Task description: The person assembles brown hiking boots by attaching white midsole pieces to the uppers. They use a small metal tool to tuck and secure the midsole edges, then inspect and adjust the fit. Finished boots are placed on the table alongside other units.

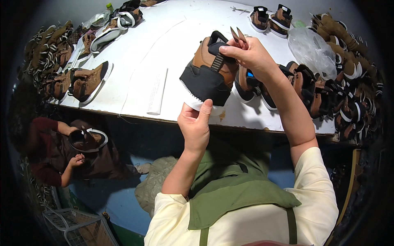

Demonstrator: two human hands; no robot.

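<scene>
Above the white table I hold a brown and black shoe upper (207, 80) with a white stitched lower edge and a striped strap. My left hand (195, 126) is closed on that white edge, thumb on the outside. At the upper's collar is my right hand (255, 55), its thumb against the dark padding. A pair of thread snips (239, 36) is held in its fingers, both pointed blades sticking up and apart. Whether the right fingers also grip the collar is hard to see.
More shoe uppers (301, 80) crowd the right side of the table (143, 45), near a clear plastic bag (312, 51). Another pair of shoes (88, 82) lies at left, by a paper strip (157, 92). Below left, a co-worker's hands (76, 160) handle a shoe.
</scene>
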